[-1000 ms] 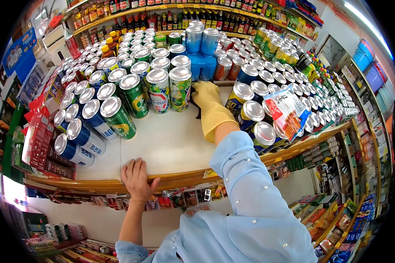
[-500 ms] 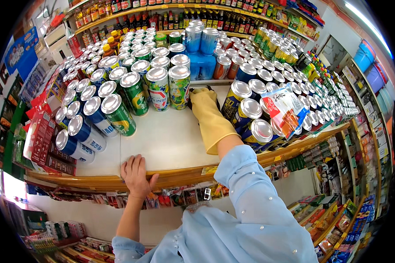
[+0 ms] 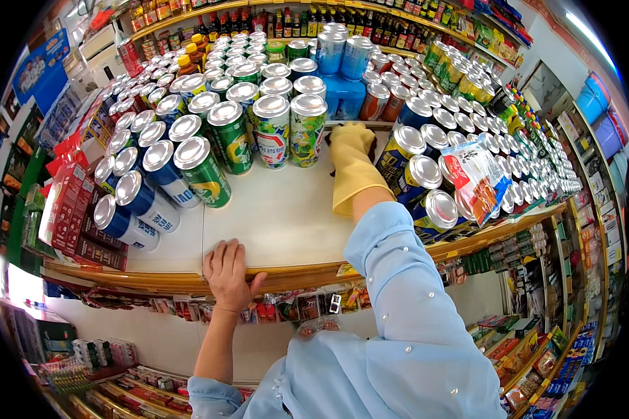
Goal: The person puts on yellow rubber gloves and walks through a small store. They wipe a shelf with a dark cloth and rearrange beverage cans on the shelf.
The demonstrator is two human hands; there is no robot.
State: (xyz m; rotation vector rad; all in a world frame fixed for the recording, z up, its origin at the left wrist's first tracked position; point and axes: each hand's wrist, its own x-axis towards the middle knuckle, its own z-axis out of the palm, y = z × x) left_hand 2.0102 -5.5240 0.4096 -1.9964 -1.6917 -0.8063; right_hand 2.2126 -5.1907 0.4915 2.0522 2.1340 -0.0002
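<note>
My right hand (image 3: 353, 150), in a yellow rubber glove, is bunched over a dark cloth (image 3: 373, 148) on the white countertop (image 3: 279, 216). Only dark bits of the cloth show at either side of the glove, and my fingertips are partly hidden. Just left of it stands a green patterned can (image 3: 307, 133); to its right is a dark blue and yellow can (image 3: 400, 150). Bare and without a glove, my left hand (image 3: 230, 276) rests on the counter's wooden front edge (image 3: 293, 278), fingers extended and thumb apart.
Rows of upright cans flank the white surface on both sides. A blue shrink-wrapped pack (image 3: 342, 96) with cans on top stands behind the glove. A snack packet (image 3: 474, 178) lies on the right-hand cans. Red cartons (image 3: 66, 209) stand at the left end, and bottle shelves (image 3: 307, 24) line the back.
My gloved right hand has shifted slightly to the right, away from the green patterned can. The whole view has moved a little; my left hand stays on the counter edge.
</note>
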